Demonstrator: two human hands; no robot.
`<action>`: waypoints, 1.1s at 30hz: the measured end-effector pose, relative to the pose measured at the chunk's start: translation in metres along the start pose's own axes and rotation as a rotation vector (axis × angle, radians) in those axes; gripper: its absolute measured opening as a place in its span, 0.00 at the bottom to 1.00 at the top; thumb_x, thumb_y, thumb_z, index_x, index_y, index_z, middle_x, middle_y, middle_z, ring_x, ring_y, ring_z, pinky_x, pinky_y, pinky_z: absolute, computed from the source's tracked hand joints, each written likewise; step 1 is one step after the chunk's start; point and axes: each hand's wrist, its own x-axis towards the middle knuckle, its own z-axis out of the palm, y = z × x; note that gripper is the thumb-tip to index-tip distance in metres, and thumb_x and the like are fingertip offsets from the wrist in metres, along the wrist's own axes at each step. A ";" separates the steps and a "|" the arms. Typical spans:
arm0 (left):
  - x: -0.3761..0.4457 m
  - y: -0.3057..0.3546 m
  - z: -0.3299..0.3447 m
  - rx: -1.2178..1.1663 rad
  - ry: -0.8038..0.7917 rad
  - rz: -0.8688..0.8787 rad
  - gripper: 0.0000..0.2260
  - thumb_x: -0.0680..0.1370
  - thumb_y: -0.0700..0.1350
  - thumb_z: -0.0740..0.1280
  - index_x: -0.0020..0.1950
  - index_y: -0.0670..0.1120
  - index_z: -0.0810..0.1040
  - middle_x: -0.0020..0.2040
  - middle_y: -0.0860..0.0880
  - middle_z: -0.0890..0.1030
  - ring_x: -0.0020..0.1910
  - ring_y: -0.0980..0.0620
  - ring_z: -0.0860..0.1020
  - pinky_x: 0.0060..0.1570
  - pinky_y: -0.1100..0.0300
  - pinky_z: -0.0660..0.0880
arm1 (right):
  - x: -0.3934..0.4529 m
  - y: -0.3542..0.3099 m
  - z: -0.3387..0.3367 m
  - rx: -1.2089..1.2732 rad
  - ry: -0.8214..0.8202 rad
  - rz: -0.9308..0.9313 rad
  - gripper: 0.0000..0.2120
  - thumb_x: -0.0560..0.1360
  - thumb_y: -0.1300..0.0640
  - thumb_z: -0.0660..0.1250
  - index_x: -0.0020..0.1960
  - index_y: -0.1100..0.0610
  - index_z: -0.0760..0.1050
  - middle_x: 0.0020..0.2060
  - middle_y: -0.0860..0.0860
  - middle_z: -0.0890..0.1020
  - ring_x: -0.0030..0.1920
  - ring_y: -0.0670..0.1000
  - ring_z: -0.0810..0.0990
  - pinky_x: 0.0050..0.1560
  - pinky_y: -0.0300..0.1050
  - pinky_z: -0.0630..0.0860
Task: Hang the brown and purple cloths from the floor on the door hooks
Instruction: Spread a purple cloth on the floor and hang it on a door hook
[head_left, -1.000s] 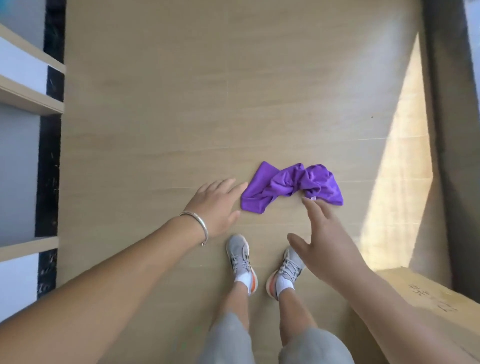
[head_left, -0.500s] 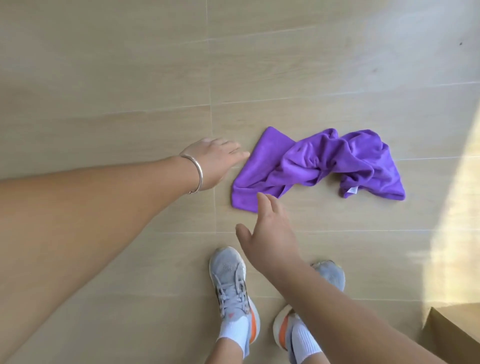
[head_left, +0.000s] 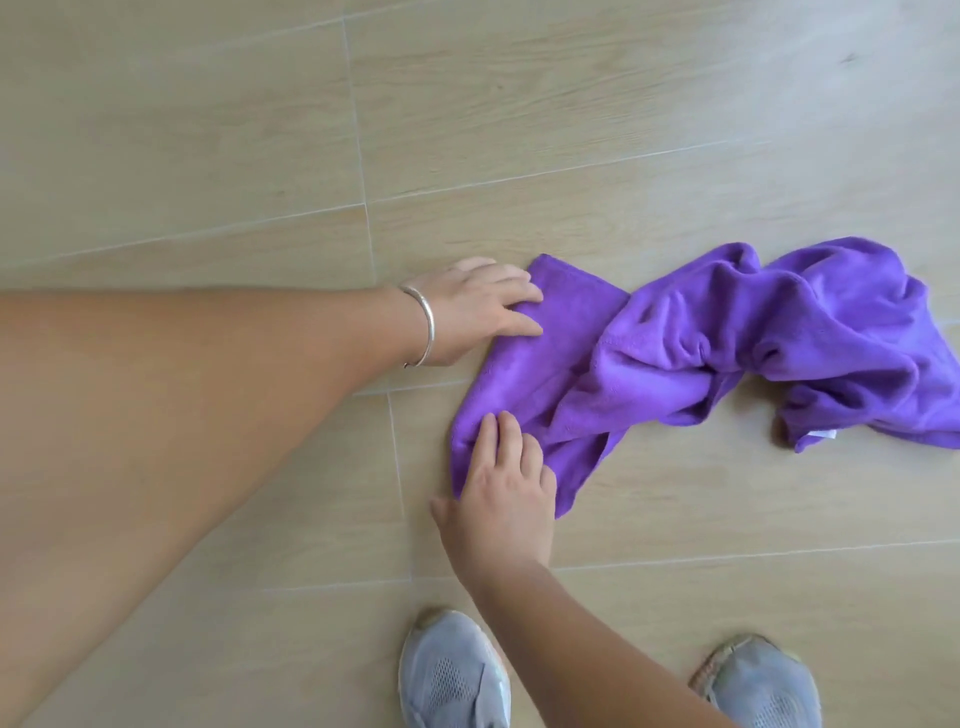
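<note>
The purple cloth (head_left: 727, 353) lies crumpled on the wood-look floor, with a white tag at its lower right. My left hand (head_left: 475, 312), a silver bangle on its wrist, pinches the cloth's upper left corner between thumb and fingers. The fingers of my right hand (head_left: 506, 493) lie flat on the lower left corner, and its thumb is spread out beside the cloth's edge on the floor. No brown cloth, door or hooks are in view.
My two grey sneakers (head_left: 452, 675) (head_left: 763, 680) stand at the bottom edge, just below the cloth. Pale floor planks (head_left: 519, 130) fill the view beyond them.
The view has dropped closer to the floor. Both hands have reached the cloth's left edge: the left now pinches the upper corner and the right has landed on the lower corner.
</note>
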 end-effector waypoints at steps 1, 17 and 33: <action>0.005 -0.003 -0.001 -0.020 0.028 0.027 0.28 0.72 0.41 0.70 0.71 0.55 0.71 0.72 0.50 0.67 0.72 0.48 0.61 0.67 0.53 0.56 | 0.003 0.004 0.005 -0.053 0.013 -0.001 0.44 0.69 0.39 0.69 0.77 0.56 0.56 0.74 0.51 0.62 0.67 0.56 0.65 0.61 0.52 0.67; -0.116 0.036 -0.047 -0.185 0.017 -0.346 0.04 0.82 0.45 0.56 0.53 0.47 0.69 0.49 0.46 0.77 0.47 0.43 0.77 0.45 0.52 0.66 | -0.020 0.066 -0.133 -0.253 0.011 -0.131 0.12 0.71 0.65 0.58 0.48 0.52 0.62 0.44 0.50 0.75 0.49 0.56 0.75 0.40 0.47 0.63; -0.238 -0.029 -0.341 -0.071 0.022 -0.815 0.06 0.77 0.43 0.62 0.52 0.52 0.73 0.53 0.50 0.75 0.51 0.46 0.77 0.39 0.57 0.66 | -0.042 -0.072 -0.494 -0.509 0.275 -0.314 0.14 0.71 0.67 0.58 0.52 0.51 0.66 0.46 0.49 0.74 0.48 0.55 0.78 0.38 0.45 0.63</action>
